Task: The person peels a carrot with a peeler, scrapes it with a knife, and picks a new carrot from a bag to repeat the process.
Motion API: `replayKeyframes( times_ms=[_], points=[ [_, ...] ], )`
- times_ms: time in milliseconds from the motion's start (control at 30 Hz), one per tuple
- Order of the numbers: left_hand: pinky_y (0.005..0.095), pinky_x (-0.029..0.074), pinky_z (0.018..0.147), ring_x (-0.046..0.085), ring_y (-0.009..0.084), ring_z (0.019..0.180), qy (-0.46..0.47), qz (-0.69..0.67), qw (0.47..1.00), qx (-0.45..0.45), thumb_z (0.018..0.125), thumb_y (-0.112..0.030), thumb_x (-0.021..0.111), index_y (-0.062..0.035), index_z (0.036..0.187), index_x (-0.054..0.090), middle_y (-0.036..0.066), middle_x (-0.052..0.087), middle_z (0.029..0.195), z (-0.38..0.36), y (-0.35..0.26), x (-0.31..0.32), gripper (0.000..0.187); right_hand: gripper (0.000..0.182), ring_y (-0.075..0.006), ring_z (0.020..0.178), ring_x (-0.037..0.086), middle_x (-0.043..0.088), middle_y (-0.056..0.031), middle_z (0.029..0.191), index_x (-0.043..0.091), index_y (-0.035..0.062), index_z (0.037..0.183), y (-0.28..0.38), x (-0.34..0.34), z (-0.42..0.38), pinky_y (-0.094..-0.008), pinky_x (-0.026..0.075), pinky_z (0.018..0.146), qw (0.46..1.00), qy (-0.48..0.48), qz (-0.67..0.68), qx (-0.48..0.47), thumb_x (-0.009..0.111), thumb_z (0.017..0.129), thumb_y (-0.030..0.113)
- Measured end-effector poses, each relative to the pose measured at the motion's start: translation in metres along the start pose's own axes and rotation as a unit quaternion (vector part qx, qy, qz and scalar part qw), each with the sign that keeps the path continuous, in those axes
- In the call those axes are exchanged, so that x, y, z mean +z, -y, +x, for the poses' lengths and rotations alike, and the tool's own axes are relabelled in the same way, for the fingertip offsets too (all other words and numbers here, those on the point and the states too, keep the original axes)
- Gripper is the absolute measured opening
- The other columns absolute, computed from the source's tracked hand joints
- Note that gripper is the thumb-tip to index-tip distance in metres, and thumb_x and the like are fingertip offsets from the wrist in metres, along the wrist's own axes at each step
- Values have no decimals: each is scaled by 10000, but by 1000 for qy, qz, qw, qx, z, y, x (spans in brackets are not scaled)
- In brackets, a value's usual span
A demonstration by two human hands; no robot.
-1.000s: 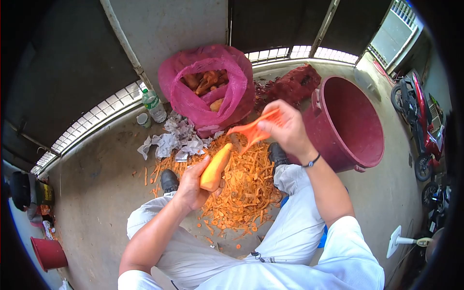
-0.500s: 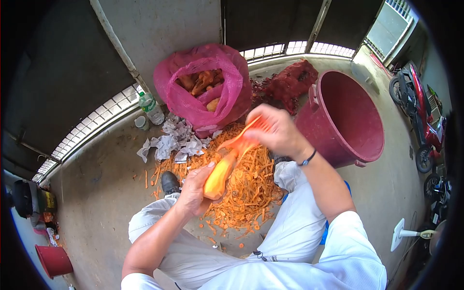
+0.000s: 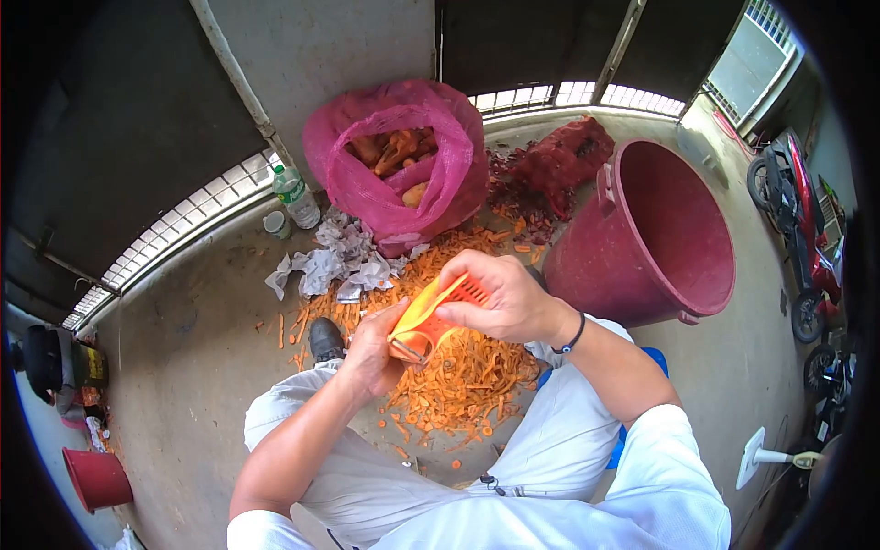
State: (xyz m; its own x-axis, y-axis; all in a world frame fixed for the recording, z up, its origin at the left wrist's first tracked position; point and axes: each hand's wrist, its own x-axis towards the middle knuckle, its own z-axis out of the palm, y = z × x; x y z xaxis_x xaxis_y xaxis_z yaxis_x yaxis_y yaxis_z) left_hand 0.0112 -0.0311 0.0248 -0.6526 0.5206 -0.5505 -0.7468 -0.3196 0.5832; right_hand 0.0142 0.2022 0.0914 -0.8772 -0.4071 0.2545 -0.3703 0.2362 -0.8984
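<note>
My left hand [image 3: 371, 353] is wrapped round a peeled orange carrot [image 3: 420, 310], which is partly hidden by the tool against it. In my right hand [image 3: 502, 298] is an orange peeler [image 3: 469, 290] with a slotted handle. Its metal-edged head lies at the carrot's near end, close to my left fingers. Beneath both hands, a heap of carrot peelings [image 3: 463, 376] covers the floor between my legs.
A pink mesh sack [image 3: 449, 202] of carrots stands ahead, beside crumpled paper [image 3: 335, 257] and a plastic bottle [image 3: 295, 200]. To the right are a large maroon tub [image 3: 587, 252] and a red mesh sack [image 3: 559, 165]. A motorcycle [image 3: 796, 211] stands at far right.
My right hand has brought the peeler down and back along the carrot toward my left hand. The left hand keeps its grip, almost in place. The view has shifted slightly.
</note>
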Motion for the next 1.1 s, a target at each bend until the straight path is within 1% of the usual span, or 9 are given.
replayKeyframes(
  times_ms=[133,200,367,500,600,800,900,967,1100],
  points=[
    [355,479,550,670,222,751,23,-20,999,-15,1054,-421,526,-93,1187,620,86,696,990,-8,-4,11,366,260,-88,885,683,742,-61,965,626,28,1074,0,-3,1,-271,544,759,999,17,-6,27,801,900,110],
    [341,446,475,632,183,633,24,-27,999,1,1057,-370,553,-88,1089,657,58,679,848,-14,-8,19,303,267,-83,879,679,739,-56,952,625,25,1075,1,-6,2,-268,543,754,999,20,6,34,805,896,109],
    [344,470,477,665,195,672,54,-4,998,15,1043,-388,573,-63,1129,645,88,699,894,-11,-8,8,343,256,-70,846,667,726,-43,905,626,14,1079,-8,-16,3,-259,544,729,997,27,47,55,792,893,74],
    [340,488,485,675,199,691,31,54,998,29,1039,-427,567,-48,1212,631,118,709,912,-23,-9,10,422,168,-69,832,660,715,-49,895,633,2,1069,-38,-81,4,-248,548,727,971,-141,-188,46,717,929,39],
    [309,452,471,660,196,675,42,47,998,27,1040,-447,554,-76,1240,632,107,711,917,-23,-15,9,428,162,-82,848,672,713,-49,905,627,6,1059,-70,-110,0,-261,558,750,944,-266,-177,86,718,932,51],
    [324,465,500,660,206,692,16,-46,999,1,1048,-414,556,-73,1189,642,81,699,919,-10,-16,9,379,203,-55,814,635,691,8,906,626,30,1052,-7,-21,0,-244,540,729,984,-95,140,46,766,912,72],
    [350,530,583,686,204,750,25,-36,999,-14,1054,-360,564,-44,1133,662,87,703,925,-8,-11,6,340,249,-53,851,633,703,-12,938,623,34,1082,7,-2,-1,-242,525,748,999,1,22,26,790,903,79],
    [347,564,663,709,186,817,-47,-36,998,15,1047,-325,586,-41,1132,675,86,722,952,-11,-9,19,310,252,-56,854,639,712,-20,937,624,30,1082,6,2,1,-246,528,748,1000,5,4,20,793,906,93],
    [340,583,726,717,173,854,-8,-35,999,26,1042,-301,600,-36,1174,674,87,733,996,-11,-8,14,305,257,-70,868,653,717,-36,952,617,24,1096,4,-1,2,-255,535,748,999,26,23,37,786,919,102]
  ],
)
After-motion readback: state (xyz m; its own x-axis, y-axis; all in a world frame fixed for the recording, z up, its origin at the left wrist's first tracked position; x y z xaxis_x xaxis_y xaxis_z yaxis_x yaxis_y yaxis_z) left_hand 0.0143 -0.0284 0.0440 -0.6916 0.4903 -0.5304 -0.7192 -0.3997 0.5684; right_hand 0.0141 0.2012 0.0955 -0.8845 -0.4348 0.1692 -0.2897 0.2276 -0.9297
